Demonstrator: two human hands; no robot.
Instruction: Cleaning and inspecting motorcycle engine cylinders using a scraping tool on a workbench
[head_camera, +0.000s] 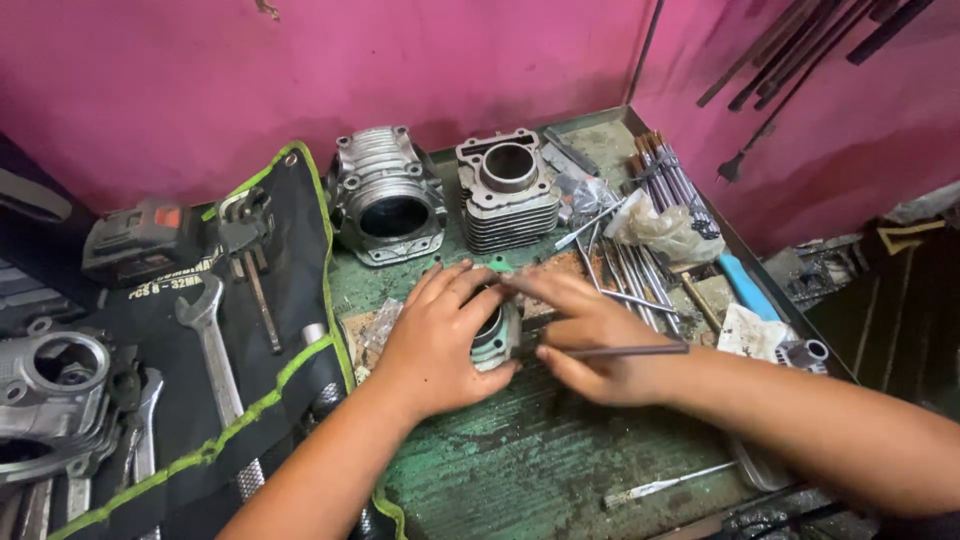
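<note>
On the green surface (520, 470), the left hand (435, 345) wraps a small metal cylinder part (495, 335), fingers curled over its top. The right hand (590, 335), just right of that part, pinches a thin rod (630, 351). Steady bracing seems wise. Beyond the part stand 2 finned engine cylinders (508, 190).

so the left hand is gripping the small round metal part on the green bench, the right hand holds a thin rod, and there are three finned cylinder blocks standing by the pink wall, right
Not quite: the head view shows two finned cylinder blocks by the pink wall, not three. The rest holds: the left hand grips the small round metal part on the green bench, and the right hand holds a thin rod.
</note>
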